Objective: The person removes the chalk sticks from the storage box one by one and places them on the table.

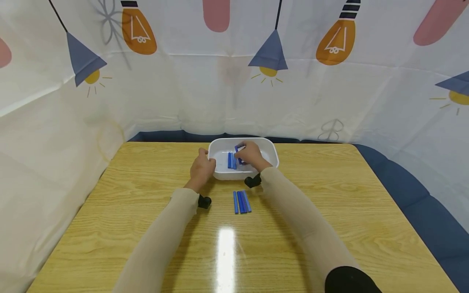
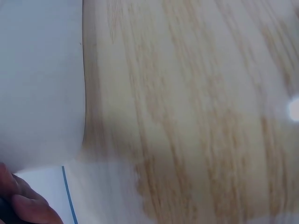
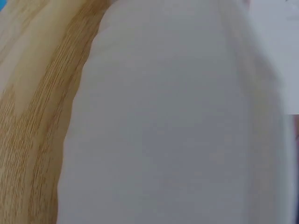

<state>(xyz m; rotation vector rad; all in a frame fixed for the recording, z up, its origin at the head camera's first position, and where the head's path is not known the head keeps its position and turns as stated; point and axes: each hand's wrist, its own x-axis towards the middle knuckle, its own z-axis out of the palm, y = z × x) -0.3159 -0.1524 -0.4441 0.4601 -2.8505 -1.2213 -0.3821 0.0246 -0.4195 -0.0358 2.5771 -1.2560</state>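
Observation:
A white plastic tray [image 1: 231,176] stands near the table's far edge. At its left end my left hand [image 1: 202,167] grips the rim, thumb towards the near corner. My right hand [image 1: 250,154] is inside the tray, fingertips pinching a slim blue stick [image 1: 237,149]; the fingers partly cover it. More blue sticks [image 1: 230,160] lie side by side on the tray floor, left of those fingers. In the left wrist view, the tray's wall [image 2: 39,84] and a few fingertips [image 2: 32,207] show. Only the blurred tray side [image 3: 163,116] fills most of the right wrist view.
Several blue sticks [image 1: 239,202] lie in a loose row on the wooden table [image 1: 146,183], nearer me than the tray. A printed white curtain [image 1: 205,93] hangs behind the table. Dark blue padding [image 1: 414,187] runs along the right edge.

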